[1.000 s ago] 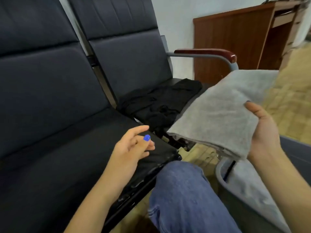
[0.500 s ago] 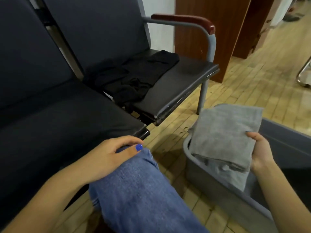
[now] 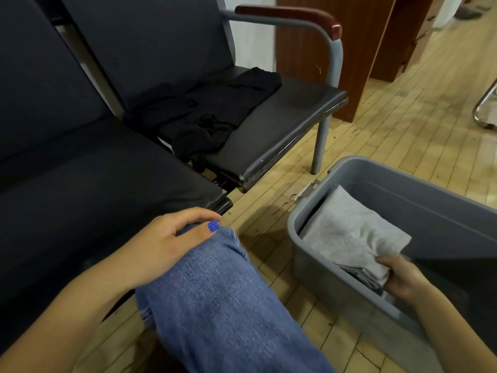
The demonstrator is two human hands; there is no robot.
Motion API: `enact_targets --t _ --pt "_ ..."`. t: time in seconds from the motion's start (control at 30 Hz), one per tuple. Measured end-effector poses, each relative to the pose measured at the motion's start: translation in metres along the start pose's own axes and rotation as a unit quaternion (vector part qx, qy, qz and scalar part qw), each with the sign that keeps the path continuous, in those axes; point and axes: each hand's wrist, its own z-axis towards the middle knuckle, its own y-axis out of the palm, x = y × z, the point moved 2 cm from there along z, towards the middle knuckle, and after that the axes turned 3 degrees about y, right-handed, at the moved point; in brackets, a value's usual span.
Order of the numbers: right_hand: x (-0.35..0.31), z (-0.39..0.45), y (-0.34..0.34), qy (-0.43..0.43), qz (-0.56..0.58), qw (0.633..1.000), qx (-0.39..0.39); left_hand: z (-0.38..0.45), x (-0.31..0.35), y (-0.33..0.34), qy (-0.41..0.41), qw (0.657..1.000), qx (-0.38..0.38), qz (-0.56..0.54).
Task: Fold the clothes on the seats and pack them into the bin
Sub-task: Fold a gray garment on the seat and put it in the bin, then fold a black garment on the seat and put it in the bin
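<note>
A folded grey cloth (image 3: 347,232) lies tilted inside the grey plastic bin (image 3: 304,254) on the floor at the right. My right hand (image 3: 400,278) grips the cloth's near corner inside the bin. My left hand (image 3: 166,243) rests on my knee in blue jeans (image 3: 223,300), fingers relaxed and holding nothing. A crumpled black garment (image 3: 204,111) lies unfolded on the right-hand dark seat (image 3: 282,122).
The nearer dark seat (image 3: 94,189) at the left is bare. A grey metal armrest with a red-brown pad (image 3: 287,14) borders the far seat. A brown wooden cabinet (image 3: 363,49) stands behind on the wooden floor. A chrome chair leg (image 3: 484,109) shows at the right edge.
My right hand carried the grey cloth from over the seats down into the bin. My left hand dropped from mid-air onto my knee. My view swung right and down.
</note>
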Motion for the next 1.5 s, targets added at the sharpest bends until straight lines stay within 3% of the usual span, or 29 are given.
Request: enact_targets --t 0.1,0.2,0.27,0.33,0.47,0.6,0.7,0.83,0.93,1.03,1.1,1.17,1.37,1.5 --pt "0.003 -0.009 0.002 -0.012 -0.057 0.997 0.047 -0.001 -0.002 0.002 0.002 1.0 0.012 0.008" --pt "0.003 -0.014 0.004 -0.001 -0.193 0.973 0.129 -0.006 -0.005 0.004 0.023 0.999 0.028 0.033" --pt "-0.005 -0.02 0.016 -0.046 -0.33 0.921 0.203 -0.012 -0.006 0.003 0.043 0.998 0.044 0.024" --pt "-0.017 -0.034 0.045 -0.128 -0.436 0.866 0.211 -0.019 -0.006 -0.001 0.056 0.996 0.063 0.001" --pt "-0.048 -0.054 0.136 -0.3 -0.551 0.774 0.081 -0.04 -0.027 -0.024 0.024 0.992 0.091 -0.086" --pt "-0.086 -0.102 0.24 -0.438 -0.566 0.699 -0.007 -0.066 -0.05 -0.053 -0.002 0.987 0.138 -0.078" --pt "-0.107 -0.139 0.317 -0.476 -0.574 0.661 -0.09 -0.086 -0.056 -0.071 -0.009 0.981 0.185 -0.061" --pt "-0.118 -0.173 0.402 -0.44 -0.672 0.566 -0.187 -0.112 -0.067 -0.09 -0.006 0.972 0.227 -0.05" --pt "-0.131 -0.167 0.449 -0.379 -0.679 0.59 -0.215 -0.123 -0.087 -0.108 -0.031 0.967 0.249 -0.04" --pt "-0.13 -0.139 0.462 -0.42 -0.679 0.597 -0.077 -0.128 -0.113 -0.119 -0.077 0.965 0.25 -0.024" --pt "-0.119 -0.12 0.453 -0.434 -0.698 0.569 0.014 -0.125 -0.128 -0.122 -0.103 0.963 0.247 -0.016" --pt "-0.116 -0.108 0.449 -0.444 -0.714 0.541 0.032 -0.121 -0.139 -0.122 -0.107 0.963 0.246 -0.001" --pt "-0.127 -0.099 0.447 -0.438 -0.646 0.624 -0.03 -0.117 -0.156 -0.116 -0.122 0.948 0.28 -0.089" --pt "-0.127 -0.118 0.453 -0.446 -0.499 0.732 -0.126 -0.114 -0.164 -0.118 -0.121 0.935 0.291 -0.164"
